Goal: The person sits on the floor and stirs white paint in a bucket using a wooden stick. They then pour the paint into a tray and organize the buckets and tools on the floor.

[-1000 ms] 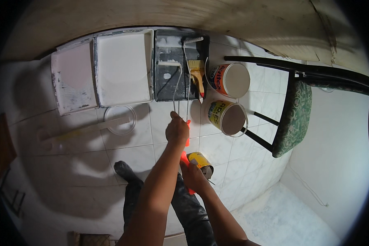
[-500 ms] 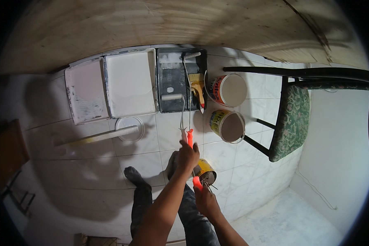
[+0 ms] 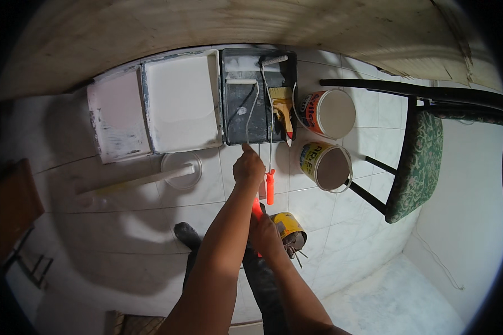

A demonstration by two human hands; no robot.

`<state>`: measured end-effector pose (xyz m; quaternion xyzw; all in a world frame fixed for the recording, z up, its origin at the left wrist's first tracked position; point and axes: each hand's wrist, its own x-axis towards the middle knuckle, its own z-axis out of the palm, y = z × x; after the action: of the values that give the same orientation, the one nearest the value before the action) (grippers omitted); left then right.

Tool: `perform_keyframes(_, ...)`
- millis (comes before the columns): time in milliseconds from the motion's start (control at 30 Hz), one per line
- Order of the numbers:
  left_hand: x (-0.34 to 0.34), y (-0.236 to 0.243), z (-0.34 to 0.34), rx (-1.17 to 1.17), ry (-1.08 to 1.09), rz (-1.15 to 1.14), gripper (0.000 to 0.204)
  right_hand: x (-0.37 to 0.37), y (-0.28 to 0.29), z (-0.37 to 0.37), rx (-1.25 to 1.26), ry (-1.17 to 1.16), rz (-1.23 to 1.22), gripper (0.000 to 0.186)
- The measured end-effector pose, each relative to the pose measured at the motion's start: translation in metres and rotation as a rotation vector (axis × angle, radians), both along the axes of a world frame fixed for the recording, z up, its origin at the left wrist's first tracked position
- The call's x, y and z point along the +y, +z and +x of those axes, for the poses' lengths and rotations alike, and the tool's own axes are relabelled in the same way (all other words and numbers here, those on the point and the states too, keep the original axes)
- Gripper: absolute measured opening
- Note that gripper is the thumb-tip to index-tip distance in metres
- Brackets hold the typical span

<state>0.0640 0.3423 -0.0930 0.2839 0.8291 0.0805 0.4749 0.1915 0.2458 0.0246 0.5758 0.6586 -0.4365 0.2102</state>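
Observation:
Both my hands are on one paint roller (image 3: 241, 81) whose narrow white sleeve lies in the black paint tray (image 3: 226, 120). My left hand (image 3: 249, 167) is closed low on its wire frame. Behind it, my right hand (image 3: 266, 234) wraps the red handle, partly hidden by my left forearm. A second paint roller (image 3: 270, 187), also red-handled, rests in the tray with its handle sticking out over the near edge. A wide paintbrush (image 3: 283, 109) with a wooden handle lies on the tray's right side. A yellow can (image 3: 288, 224) with dark contents stands beside my right hand.
Left of the black tray are a white-filled tray (image 3: 184, 100) and a pinkish tray (image 3: 117, 111). Two paint buckets (image 3: 338, 113) stand to the right, near a green patterned chair (image 3: 416, 162). A pale stick (image 3: 134, 182) rests on a round lid (image 3: 189, 177). My feet are below.
The roller sleeve has moved farther up the black tray. My left hand has moved forward and left, my right hand forward. The view has shifted slightly.

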Motion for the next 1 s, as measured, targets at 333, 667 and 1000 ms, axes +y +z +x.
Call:
perform_keyframes(333, -0.067, 0.095, 0.069, -0.128, 0.121, 0.043, 0.054, -0.023, 0.146, 0.044, -0.163, -0.164, -0.213, 0.042)
perform_keyframes(667, -0.02, 0.018, 0.036, -0.075, -0.008, -0.034, 0.038, -0.009, 0.02, 0.022, -0.035, -0.087, -0.041, 0.048)
perform_keyframes(1000, -0.012, 0.088, 0.019, -0.032, 0.054, 0.064, 0.045, 0.014, 0.127, 0.013, 0.019, -0.135, -0.084, 0.041)
